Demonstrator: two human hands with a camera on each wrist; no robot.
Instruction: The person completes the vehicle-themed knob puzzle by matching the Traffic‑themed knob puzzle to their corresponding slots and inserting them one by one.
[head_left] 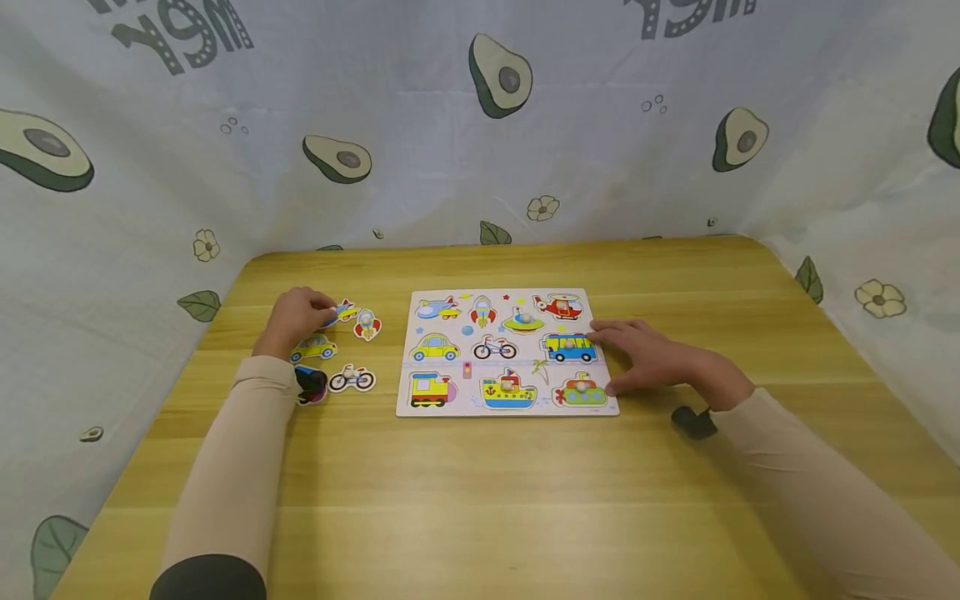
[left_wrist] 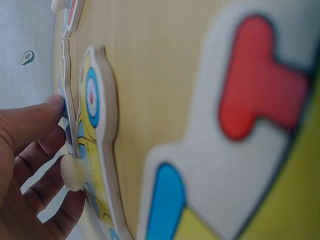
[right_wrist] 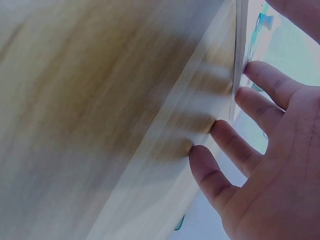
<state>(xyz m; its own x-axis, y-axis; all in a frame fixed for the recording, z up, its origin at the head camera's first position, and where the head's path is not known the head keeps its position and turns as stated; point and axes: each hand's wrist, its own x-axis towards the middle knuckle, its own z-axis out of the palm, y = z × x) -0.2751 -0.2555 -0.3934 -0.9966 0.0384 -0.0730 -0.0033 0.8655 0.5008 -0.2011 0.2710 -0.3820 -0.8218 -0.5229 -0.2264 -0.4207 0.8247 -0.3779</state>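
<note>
At the far left of the table, my left hand (head_left: 295,317) pinches an airplane puzzle piece (head_left: 347,311) by its left end; in the left wrist view the thumb lies against the piece's edge. Right beside it lies a rocket piece (head_left: 367,325). Nearer to me are a yellow car piece (head_left: 313,347), its knob close to the fingers in the left wrist view, and a bicycle piece (head_left: 352,378). My right hand (head_left: 648,358) rests with spread fingers on the right edge of the white puzzle board (head_left: 468,398), thumb near the lower corner.
Knobbed pieces sit on the board: a helicopter (head_left: 558,307), a flying saucer (head_left: 522,321), a bus (head_left: 570,347), a ship (head_left: 508,390) and a submarine (head_left: 581,391). Another piece (head_left: 311,390) is partly hidden by the left wrist camera. An avocado-print cloth (head_left: 420,183) hangs behind the wooden table (head_left: 480,500).
</note>
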